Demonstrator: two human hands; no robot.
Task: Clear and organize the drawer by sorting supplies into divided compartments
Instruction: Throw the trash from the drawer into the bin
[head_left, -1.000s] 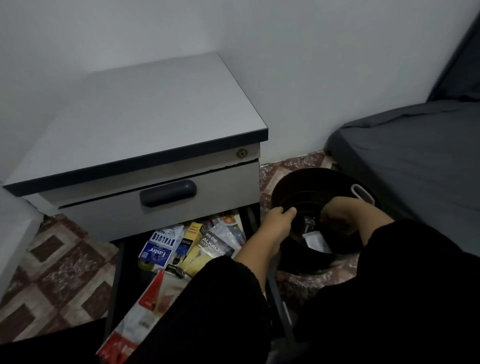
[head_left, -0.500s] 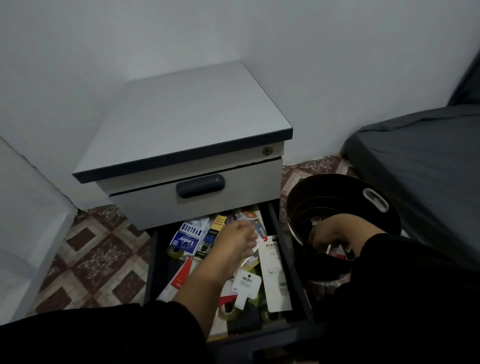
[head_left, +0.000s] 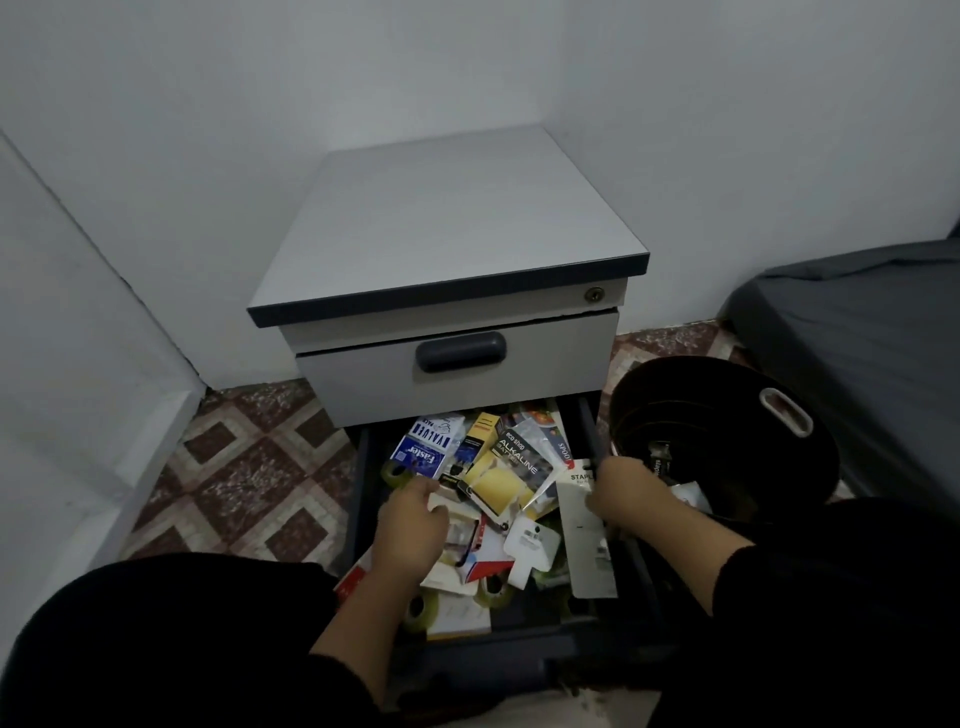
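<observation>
Grey drawer open, full of loose supplies: blue "Faster" pack, "ALKALINE" battery pack, "STAPL…" card, tape rolls. Black bucket beside it holds small packets. Left hand fingers curl over a white packet; right hand fingers pinch the card's top edge.

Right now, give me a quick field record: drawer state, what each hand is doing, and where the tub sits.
drawer: lower drawer pulled open, packed with loose packets, unsorted
upper drawer: closed
left hand: in the drawer, fingers curled onto a pale packet
right hand: at the drawer's right edge, on the staples card; grip unclear
tub: black tub on the floor, right of the drawer, a few items inside
top layer: alkaline battery pack, tape rolls
</observation>
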